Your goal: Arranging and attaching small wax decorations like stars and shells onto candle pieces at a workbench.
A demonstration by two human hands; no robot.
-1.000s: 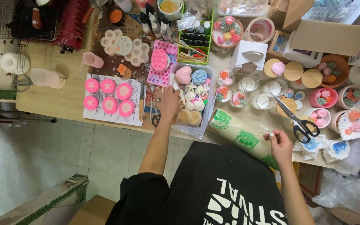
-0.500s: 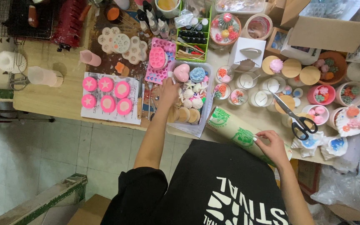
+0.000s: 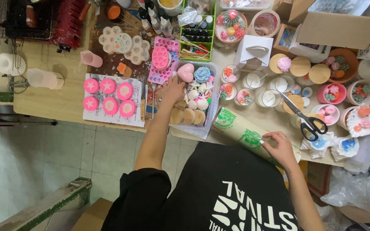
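My left hand (image 3: 173,90) reaches into a clear plastic tray (image 3: 214,72) that holds a pink heart (image 3: 186,72), a blue rose, small white shell shapes and round wooden lids (image 3: 188,116); its fingers rest among the white pieces, and I cannot see whether they grip any. My right hand (image 3: 279,147) lies on a roll of pale paper with green prints (image 3: 245,133) at the table's near edge, fingers curled over it. Black-handled scissors (image 3: 305,119) lie just beyond that hand.
Several pink round moulds (image 3: 110,98) sit on white paper at the left. Glass jars with wicks (image 3: 258,81), decorated bowls (image 3: 339,92), a green basket of bottles (image 3: 198,36), a white box (image 3: 253,51) and cardboard boxes (image 3: 343,25) crowd the table. Tiled floor lies below.
My right hand has dropped from near the scissors down onto the paper roll. My left hand stays in the tray, shifted slightly.
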